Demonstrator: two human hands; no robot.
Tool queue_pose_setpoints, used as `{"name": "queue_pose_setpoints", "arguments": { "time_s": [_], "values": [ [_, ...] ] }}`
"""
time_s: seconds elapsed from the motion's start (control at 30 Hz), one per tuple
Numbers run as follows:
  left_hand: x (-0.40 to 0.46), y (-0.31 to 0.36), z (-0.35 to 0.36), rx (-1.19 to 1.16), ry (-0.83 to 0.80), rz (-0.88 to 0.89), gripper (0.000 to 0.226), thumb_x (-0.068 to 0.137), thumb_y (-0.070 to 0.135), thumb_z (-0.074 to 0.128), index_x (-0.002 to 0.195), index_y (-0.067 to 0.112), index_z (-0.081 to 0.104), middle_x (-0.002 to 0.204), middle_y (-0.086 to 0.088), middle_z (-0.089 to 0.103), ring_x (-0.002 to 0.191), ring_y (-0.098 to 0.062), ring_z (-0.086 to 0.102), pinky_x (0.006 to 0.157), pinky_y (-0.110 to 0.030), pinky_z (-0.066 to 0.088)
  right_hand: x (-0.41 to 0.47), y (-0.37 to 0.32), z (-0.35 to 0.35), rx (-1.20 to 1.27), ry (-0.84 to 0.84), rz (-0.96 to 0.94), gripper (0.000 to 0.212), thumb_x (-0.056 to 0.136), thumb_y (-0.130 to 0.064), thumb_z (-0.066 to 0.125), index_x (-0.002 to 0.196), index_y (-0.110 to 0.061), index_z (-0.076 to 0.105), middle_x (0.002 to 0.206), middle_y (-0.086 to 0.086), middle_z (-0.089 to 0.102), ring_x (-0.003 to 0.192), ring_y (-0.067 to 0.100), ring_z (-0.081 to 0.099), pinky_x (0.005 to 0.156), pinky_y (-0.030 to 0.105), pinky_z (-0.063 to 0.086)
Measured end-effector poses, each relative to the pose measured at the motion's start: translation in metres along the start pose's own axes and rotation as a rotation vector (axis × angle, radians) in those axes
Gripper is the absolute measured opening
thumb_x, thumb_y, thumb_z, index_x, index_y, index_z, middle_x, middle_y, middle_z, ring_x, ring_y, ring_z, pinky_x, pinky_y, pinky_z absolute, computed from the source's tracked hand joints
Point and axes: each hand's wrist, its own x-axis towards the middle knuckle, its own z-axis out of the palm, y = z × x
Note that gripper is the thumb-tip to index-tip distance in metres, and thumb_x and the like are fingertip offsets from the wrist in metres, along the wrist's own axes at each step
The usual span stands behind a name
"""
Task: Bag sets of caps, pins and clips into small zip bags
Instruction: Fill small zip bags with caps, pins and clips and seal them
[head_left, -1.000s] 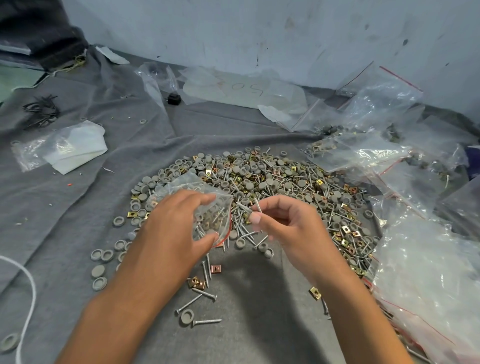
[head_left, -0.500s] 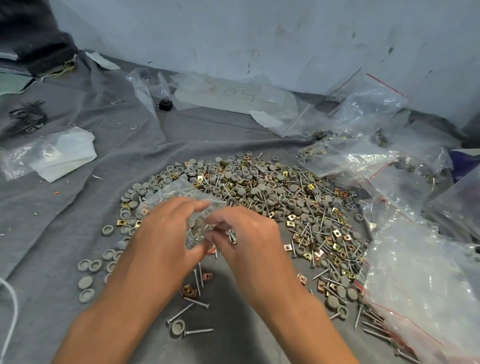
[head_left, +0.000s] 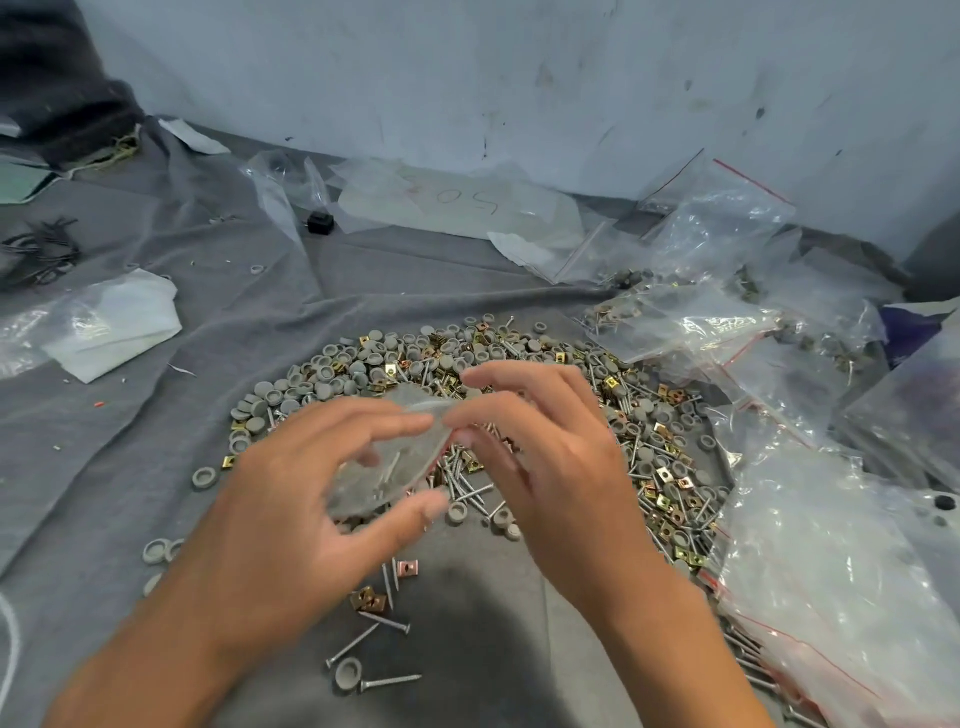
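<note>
1. The small zip bag (head_left: 387, 470), with pins inside, hangs between both hands just above the near edge of the pile of caps, pins and clips (head_left: 519, 395).
2. The left hand (head_left: 291, 525) holds its lower part, thumb under, fingers curled over; the right hand (head_left: 550, 457) appears to pinch the mouth, though blur hides the contact.
3. Judged step: closing the filled bag; next, press the zip along.
4. Half a second ago the hands were closer together over the bag; now they are spread apart.

Handwritten marking on flat clear plastic bag (head_left: 457, 208) by the wall: reddish faint strokes, then figures reading "50" or "05", seen upside down. Exact reading uncertain. No other legible text, label or brand.
</note>
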Motion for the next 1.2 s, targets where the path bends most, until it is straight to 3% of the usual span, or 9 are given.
{"name": "queue_pose_setpoints", "arguments": {
  "time_s": [0.13, 0.27, 0.4, 0.57, 0.7, 0.83, 0.93, 1.07, 1.2],
  "values": [
    [-0.002, 0.003, -0.008, -0.195, 0.152, -0.065, 0.031, 0.075, 0.045, 0.077, 0.104, 0.036, 0.072, 0.112, 0.016, 0.072, 0.104, -0.008, 0.069, 0.087, -0.027, 0.053, 0.002, -0.001, -0.014, 0.211, 0.095, 0.063, 0.010, 0.097, -0.018, 0.067, 0.106, -0.019, 0.069, 0.104, -0.010, 0.066, 0.098, 0.006, 0.062, 0.087, 0.016, 0.045],
    [0.001, 0.003, -0.001, -0.503, 0.285, -0.317, 0.033, 0.066, 0.027, 0.090, 0.094, 0.027, 0.073, 0.092, 0.007, 0.077, 0.082, -0.009, 0.073, 0.071, -0.018, 0.056, -0.007, 0.002, -0.023, 0.582, 0.100, 0.367, 0.017, 0.093, -0.026, 0.070, 0.103, -0.038, 0.061, 0.096, -0.012, 0.069, 0.089, 0.013, 0.067, 0.076, 0.019, 0.052],
    [0.009, 0.004, 0.005, -0.765, 0.252, -0.387, 0.037, 0.058, 0.014, 0.081, 0.093, 0.012, 0.068, 0.082, -0.004, 0.077, 0.068, -0.006, 0.071, 0.060, -0.011, 0.053, -0.014, 0.005, -0.016, 0.586, -0.056, 0.507, 0.023, 0.091, -0.039, 0.066, 0.113, -0.041, 0.060, 0.105, -0.015, 0.067, 0.098, 0.011, 0.066, 0.075, 0.015, 0.052],
    [0.012, 0.011, 0.007, -0.851, 0.248, -0.357, 0.043, 0.055, 0.020, 0.083, 0.096, 0.016, 0.069, 0.090, -0.008, 0.077, 0.083, -0.013, 0.073, 0.072, -0.015, 0.055, -0.013, 0.003, -0.008, 0.726, -0.049, 0.564, 0.010, 0.094, -0.038, 0.063, 0.098, -0.033, 0.071, 0.079, -0.007, 0.064, 0.066, 0.004, 0.051, 0.055, 0.019, 0.040],
    [0.015, 0.014, 0.010, -0.899, 0.319, -0.336, 0.032, 0.057, 0.020, 0.081, 0.087, 0.028, 0.073, 0.090, -0.009, 0.077, 0.081, -0.012, 0.073, 0.071, -0.017, 0.056, -0.013, -0.001, -0.012, 0.826, -0.034, 0.498, 0.013, 0.096, -0.043, 0.064, 0.102, -0.034, 0.070, 0.088, -0.008, 0.067, 0.078, 0.008, 0.058, 0.068, 0.018, 0.045],
    [0.018, 0.016, 0.009, -0.942, 0.345, -0.316, 0.038, 0.054, 0.013, 0.091, 0.084, 0.027, 0.074, 0.084, -0.007, 0.077, 0.074, -0.010, 0.072, 0.068, -0.017, 0.056, -0.012, -0.006, -0.017, 0.789, 0.061, 0.432, 0.008, 0.095, -0.042, 0.063, 0.098, -0.036, 0.068, 0.085, -0.013, 0.064, 0.073, 0.003, 0.055, 0.066, 0.010, 0.041],
    [0.019, 0.016, 0.011, -1.011, 0.372, -0.325, 0.041, 0.049, 0.030, 0.098, 0.083, 0.028, 0.074, 0.079, -0.005, 0.076, 0.071, -0.011, 0.072, 0.067, -0.018, 0.056, -0.012, -0.007, -0.017, 0.778, 0.132, 0.453, 0.010, 0.096, -0.044, 0.062, 0.100, -0.037, 0.068, 0.087, -0.012, 0.065, 0.075, 0.005, 0.057, 0.067, 0.012, 0.044],
    [0.020, 0.016, 0.015, -1.048, 0.398, -0.323, 0.046, 0.046, 0.036, 0.099, 0.083, 0.030, 0.072, 0.078, -0.004, 0.075, 0.071, -0.011, 0.072, 0.066, -0.019, 0.056, -0.013, -0.008, -0.018, 0.791, 0.176, 0.489, 0.013, 0.096, -0.046, 0.061, 0.099, -0.036, 0.068, 0.082, -0.016, 0.063, 0.070, 0.000, 0.053, 0.061, 0.009, 0.040],
    [0.021, 0.018, 0.020, -1.034, 0.414, -0.314, 0.030, 0.057, 0.022, 0.083, 0.079, 0.034, 0.067, 0.078, -0.003, 0.075, 0.070, -0.009, 0.070, 0.066, -0.017, 0.055, -0.013, -0.009, -0.016, 0.831, 0.189, 0.530, 0.014, 0.093, -0.046, 0.063, 0.097, -0.035, 0.069, 0.084, -0.012, 0.066, 0.075, 0.003, 0.057, 0.066, 0.011, 0.043]
  ]
}}
